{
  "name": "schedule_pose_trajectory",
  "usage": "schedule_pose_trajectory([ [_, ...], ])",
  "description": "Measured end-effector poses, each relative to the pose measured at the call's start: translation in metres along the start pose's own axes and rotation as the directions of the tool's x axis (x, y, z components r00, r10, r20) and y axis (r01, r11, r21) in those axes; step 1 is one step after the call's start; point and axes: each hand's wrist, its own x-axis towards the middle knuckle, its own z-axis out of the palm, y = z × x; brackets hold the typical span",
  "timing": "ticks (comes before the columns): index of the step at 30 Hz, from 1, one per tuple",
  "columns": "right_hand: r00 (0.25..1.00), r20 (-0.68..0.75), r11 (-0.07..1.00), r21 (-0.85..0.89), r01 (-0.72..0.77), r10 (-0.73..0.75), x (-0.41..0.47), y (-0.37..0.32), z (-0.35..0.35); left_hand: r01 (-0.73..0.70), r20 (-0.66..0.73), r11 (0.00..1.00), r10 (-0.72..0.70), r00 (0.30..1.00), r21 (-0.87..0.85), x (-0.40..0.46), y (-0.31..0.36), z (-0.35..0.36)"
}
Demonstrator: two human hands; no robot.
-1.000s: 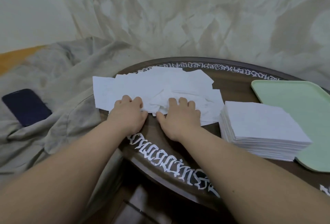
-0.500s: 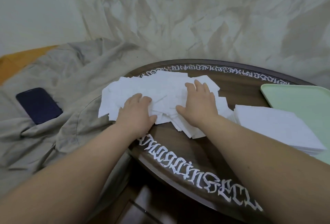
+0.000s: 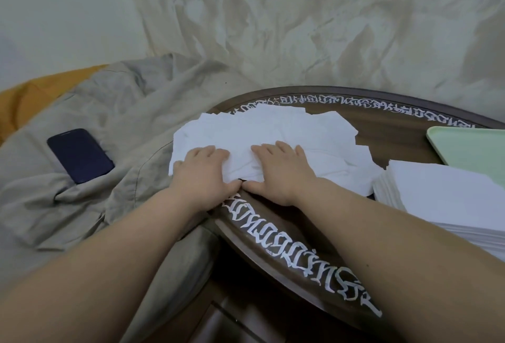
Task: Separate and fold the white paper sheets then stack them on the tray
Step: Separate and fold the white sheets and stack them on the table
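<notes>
Round dark bench (image 3: 388, 135) with white lettering: left hand (image 3: 203, 176) and right hand (image 3: 284, 173) press flat, fingers straight, on loose white paper sheets (image 3: 273, 132); stacked sheets (image 3: 442, 195) beside green tray (image 3: 470, 148).

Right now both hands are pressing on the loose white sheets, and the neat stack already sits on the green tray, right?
Not quite. The head view shows both hands, left hand and right hand, on the loose white sheets, but the neat stack sits on the table beside the green tray.
</notes>
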Motion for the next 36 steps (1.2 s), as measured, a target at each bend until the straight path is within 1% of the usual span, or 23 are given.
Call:
schedule_pose_trajectory([
  [2, 1.0, -0.004, 1.0, 0.015, -0.012, 0.012, 0.001, -0.001, -0.002, 0.04, 0.043, 0.997, -0.038, 0.998, -0.07, 0.006, -0.006, -0.001],
  [4, 1.0, -0.012, 0.999, 0.034, -0.025, 0.025, 0.0, 0.0, -0.001, 0.051, 0.022, 0.997, -0.05, 0.999, -0.052, 0.015, -0.01, -0.002],
  [8, 0.999, -0.047, 0.998, 0.06, -0.018, 0.021, -0.002, 0.005, 0.005, 0.064, -0.073, 0.998, -0.063, 0.995, 0.007, 0.023, -0.016, -0.001],
  [12, 0.997, -0.078, 0.997, 0.082, -0.003, 0.009, -0.002, 0.009, 0.01, 0.058, -0.211, 0.998, -0.05, 0.976, 0.033, 0.023, -0.017, 0.003],
  [15, 0.997, -0.081, 0.994, 0.105, -0.003, 0.011, -0.003, 0.009, 0.008, 0.039, -0.322, 0.998, -0.021, 0.946, 0.049, 0.02, -0.015, -0.01],
  [18, 0.997, -0.072, 0.987, 0.159, -0.01, 0.022, -0.007, 0.009, 0.005, 0.024, -0.372, 0.999, -0.006, 0.928, 0.045, 0.016, -0.015, -0.032],
  [21, 0.993, -0.113, 0.976, 0.217, -0.003, 0.028, -0.015, 0.006, -0.001, 0.003, -0.409, 1.0, -0.009, 0.913, -0.016, 0.008, -0.013, -0.052],
  [24, 0.983, -0.168, 0.955, 0.296, -0.018, 0.07, -0.029, 0.001, -0.008, -0.07, -0.455, 0.99, 0.009, 0.89, -0.118, -0.004, -0.003, -0.063],
  [26, 0.982, -0.165, 0.947, 0.319, -0.036, 0.092, -0.04, 0.002, -0.013, -0.102, -0.505, 0.975, -0.012, 0.863, -0.197, -0.009, 0.007, -0.069],
  [28, 0.975, -0.18, 0.941, 0.333, -0.061, 0.127, -0.052, 0.006, -0.019, -0.174, -0.588, 0.95, -0.013, 0.809, -0.26, -0.011, 0.015, -0.078],
  [29, 0.968, -0.198, 0.937, 0.341, -0.077, 0.151, -0.058, 0.008, -0.024, -0.227, -0.631, 0.938, 0.012, 0.776, -0.261, -0.013, 0.019, -0.082],
  [31, 0.944, -0.26, 0.93, 0.355, -0.101, 0.202, -0.072, 0.012, -0.033, -0.326, -0.713, 0.923, 0.087, 0.695, -0.205, -0.017, 0.027, -0.085],
  [32, 0.928, -0.305, 0.931, 0.352, -0.1, 0.214, -0.079, 0.013, -0.037, -0.353, -0.723, 0.918, 0.119, 0.681, -0.181, -0.02, 0.032, -0.082],
  [33, 0.912, -0.353, 0.939, 0.333, -0.088, 0.211, -0.085, 0.015, -0.04, -0.356, -0.676, 0.915, 0.142, 0.723, -0.188, -0.025, 0.037, -0.076],
  [34, 0.903, -0.384, 0.95, 0.305, -0.072, 0.192, -0.091, 0.016, -0.042, -0.327, -0.565, 0.92, 0.154, 0.811, -0.218, -0.031, 0.043, -0.068],
  [35, 0.912, -0.377, 0.96, 0.274, -0.058, 0.163, -0.097, 0.018, -0.042, -0.286, -0.399, 0.933, 0.183, 0.899, -0.217, -0.037, 0.047, -0.053],
  [36, 0.937, -0.326, 0.97, 0.238, -0.044, 0.122, -0.103, 0.02, -0.041, -0.256, -0.21, 0.954, 0.221, 0.953, -0.157, -0.042, 0.05, -0.038],
])
